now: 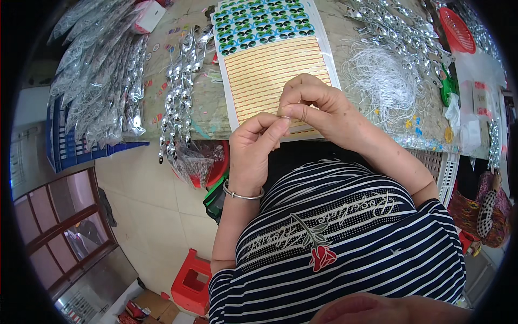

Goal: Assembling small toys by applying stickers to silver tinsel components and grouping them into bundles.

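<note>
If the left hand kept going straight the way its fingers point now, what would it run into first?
The left hand points up and to the right, its fingertips already pinched against those of the right hand around something small. So it would likely meet the right hand first; beyond lies the sticker sheet, though depth is unclear.

Red stool (190,282), white string bundle (384,81)

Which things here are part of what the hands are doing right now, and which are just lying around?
In use:
- left hand and right hand, pinching a small thin piece between fingertips; too small to identify
- sticker sheet right under them

Lying about:
- white thread bundle
- shiny silver pieces
- bagged silver pieces
- blue crate
- red basket
- red stool
</note>
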The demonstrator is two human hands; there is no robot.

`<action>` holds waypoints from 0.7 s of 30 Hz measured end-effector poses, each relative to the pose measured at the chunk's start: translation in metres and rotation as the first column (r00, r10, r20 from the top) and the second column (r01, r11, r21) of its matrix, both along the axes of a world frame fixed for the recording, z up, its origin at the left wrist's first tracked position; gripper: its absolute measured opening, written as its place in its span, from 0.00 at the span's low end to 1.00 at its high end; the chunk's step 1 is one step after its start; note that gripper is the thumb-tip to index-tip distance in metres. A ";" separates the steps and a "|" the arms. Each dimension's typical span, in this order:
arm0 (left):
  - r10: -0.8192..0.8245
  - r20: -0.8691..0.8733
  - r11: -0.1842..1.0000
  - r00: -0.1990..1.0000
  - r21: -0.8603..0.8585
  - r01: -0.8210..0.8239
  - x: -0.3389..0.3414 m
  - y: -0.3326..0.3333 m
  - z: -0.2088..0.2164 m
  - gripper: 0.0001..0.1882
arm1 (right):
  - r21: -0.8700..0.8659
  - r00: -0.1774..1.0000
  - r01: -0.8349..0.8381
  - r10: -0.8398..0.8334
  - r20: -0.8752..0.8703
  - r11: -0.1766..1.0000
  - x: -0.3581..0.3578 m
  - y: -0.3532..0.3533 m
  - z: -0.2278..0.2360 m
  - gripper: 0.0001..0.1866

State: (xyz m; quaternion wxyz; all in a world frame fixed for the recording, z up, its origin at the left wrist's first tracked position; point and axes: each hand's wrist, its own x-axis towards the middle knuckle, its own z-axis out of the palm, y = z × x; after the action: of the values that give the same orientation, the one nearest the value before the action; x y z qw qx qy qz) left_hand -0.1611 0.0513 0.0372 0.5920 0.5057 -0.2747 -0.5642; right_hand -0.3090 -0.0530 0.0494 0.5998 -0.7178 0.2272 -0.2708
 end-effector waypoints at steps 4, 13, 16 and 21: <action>0.055 0.041 0.996 0.998 -0.071 -0.052 -0.004 0.000 -0.001 0.02 | 0.010 0.997 0.073 -0.073 0.000 0.997 -0.003 -0.001 0.005 0.04; 0.149 0.264 0.980 0.953 -0.165 -0.108 -0.009 -0.001 -0.004 0.02 | -0.459 0.990 0.101 -0.136 -0.043 0.882 -0.013 0.007 0.011 0.05; 0.134 0.308 0.978 0.942 -0.195 -0.075 -0.009 0.000 -0.009 0.02 | -0.534 0.987 0.114 -0.155 -0.032 0.838 -0.013 0.007 0.007 0.06; 0.151 0.404 0.968 0.902 -0.245 -0.052 -0.009 -0.002 -0.016 0.03 | -0.617 0.982 0.109 -0.182 -0.057 0.780 -0.013 0.006 0.006 0.08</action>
State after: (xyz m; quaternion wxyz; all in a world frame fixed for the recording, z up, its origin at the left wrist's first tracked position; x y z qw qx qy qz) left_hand -0.1699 0.0495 0.0217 0.6020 0.5573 -0.4314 -0.3753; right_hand -0.3219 -0.0474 0.0553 0.2992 -0.8674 0.2158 -0.3339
